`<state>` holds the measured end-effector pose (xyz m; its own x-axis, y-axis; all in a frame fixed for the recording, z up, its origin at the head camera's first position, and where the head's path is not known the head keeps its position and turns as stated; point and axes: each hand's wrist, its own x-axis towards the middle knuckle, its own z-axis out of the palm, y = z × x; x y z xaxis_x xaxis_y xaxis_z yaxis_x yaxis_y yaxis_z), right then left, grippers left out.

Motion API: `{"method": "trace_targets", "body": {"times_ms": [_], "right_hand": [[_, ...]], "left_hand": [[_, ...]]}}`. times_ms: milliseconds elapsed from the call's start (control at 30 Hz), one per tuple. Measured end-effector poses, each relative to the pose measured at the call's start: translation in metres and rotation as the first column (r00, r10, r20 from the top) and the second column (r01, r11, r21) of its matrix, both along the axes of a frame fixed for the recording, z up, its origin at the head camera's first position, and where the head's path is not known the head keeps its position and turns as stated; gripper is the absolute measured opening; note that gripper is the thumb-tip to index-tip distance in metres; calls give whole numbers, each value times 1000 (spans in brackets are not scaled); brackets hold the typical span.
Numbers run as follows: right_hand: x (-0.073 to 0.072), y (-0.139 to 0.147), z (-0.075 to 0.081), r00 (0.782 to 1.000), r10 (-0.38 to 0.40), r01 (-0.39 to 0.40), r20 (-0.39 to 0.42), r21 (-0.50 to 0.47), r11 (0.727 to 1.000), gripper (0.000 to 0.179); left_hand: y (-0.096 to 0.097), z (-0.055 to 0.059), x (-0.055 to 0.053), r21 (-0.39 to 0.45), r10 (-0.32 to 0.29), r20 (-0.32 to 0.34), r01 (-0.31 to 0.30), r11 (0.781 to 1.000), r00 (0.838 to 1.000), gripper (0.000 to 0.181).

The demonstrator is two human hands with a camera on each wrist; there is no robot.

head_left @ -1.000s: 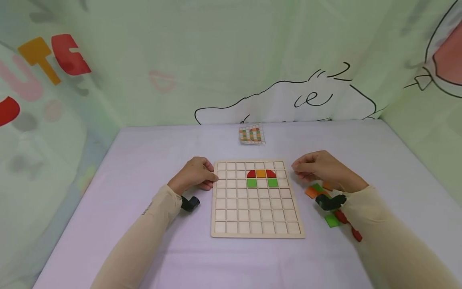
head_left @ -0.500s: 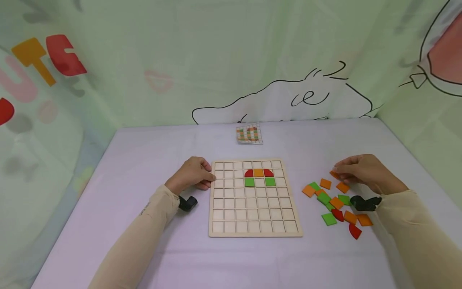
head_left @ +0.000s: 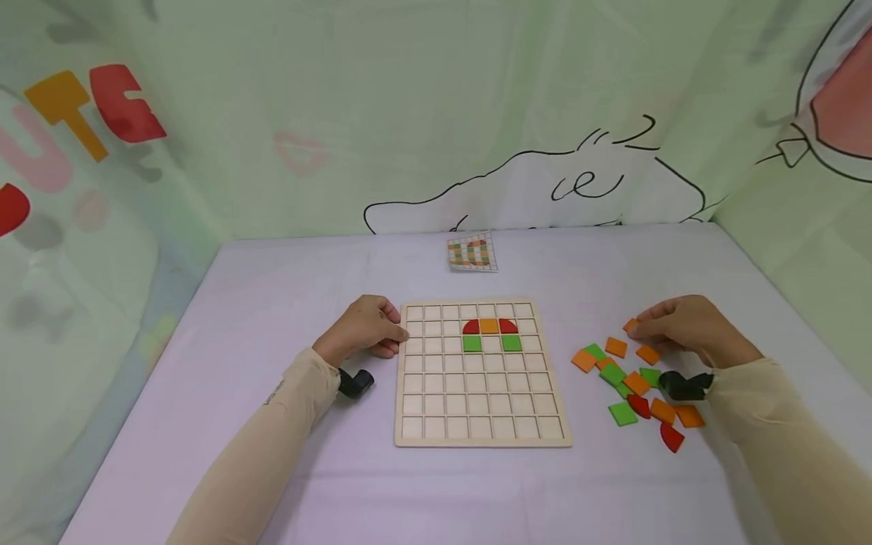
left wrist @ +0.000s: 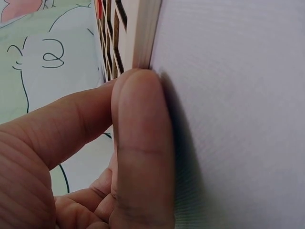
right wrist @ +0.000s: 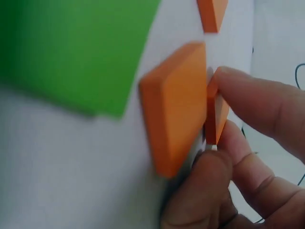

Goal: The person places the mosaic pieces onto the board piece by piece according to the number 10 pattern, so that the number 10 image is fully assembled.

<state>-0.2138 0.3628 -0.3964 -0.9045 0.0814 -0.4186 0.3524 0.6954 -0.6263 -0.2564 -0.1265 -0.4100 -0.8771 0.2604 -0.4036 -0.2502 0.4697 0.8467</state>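
At the left edge of a wooden grid board (head_left: pixel 444 384), my left hand (head_left: pixel 361 325) pinches the rim between thumb (left wrist: pixel 143 133) and forefinger, as the left wrist view shows close up. Red quarter-round tiles, an orange tile (head_left: pixel 489 325) and green tiles (head_left: pixel 472 344) sit in cells near the board's top. To the right, my right hand (head_left: pixel 695 329) holds an orange square tile (right wrist: pixel 213 112) by its edges with the fingertips. Another orange tile (right wrist: pixel 183 100) lies just beside the thumb. Below that hand spreads a loose group of orange, green and red tiles, including a green one (head_left: pixel 623 413).
Behind the board lies a small pattern card (head_left: pixel 473 252) with a coloured grid. A white cloth covers the table (head_left: pixel 306 265), and printed fabric (head_left: pixel 443 113) hangs along the back and sides. Black wrist cameras (head_left: pixel 684 385) sit under both wrists.
My right hand has moved right, from beside the board to the far side of the loose tiles, and has an orange tile in its fingers. The left hand stays at the board's edge.
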Motion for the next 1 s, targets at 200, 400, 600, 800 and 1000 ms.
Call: {"method": "trace_targets", "body": {"times_ms": [200, 400, 600, 800, 1000], "right_hand": [[0, -6, 0, 1000, 1, -1, -17, -12, 1000, 41], [2, -12, 1, 999, -26, 22, -22, -161, 987, 41], [4, -19, 2, 999, -38, 34, -7, -292, 956, 46], [4, -30, 2, 1000, -23, 17, -13, -331, 943, 48], [3, -43, 3, 1000, 5, -6, -5, -366, 930, 46]], "left_hand": [[2, 1, 0, -11, 7, 7, -7, 1000, 1000, 29], [2, 1, 0, -16, 12, 10, -11, 1000, 1000, 29], [2, 2, 0, -18, 15, 3, -15, 1000, 1000, 30], [2, 2, 1, -14, 16, 4, -16, 1000, 1000, 29], [2, 3, 1, 2, 11, 3, -11, 1000, 1000, 29]]}}
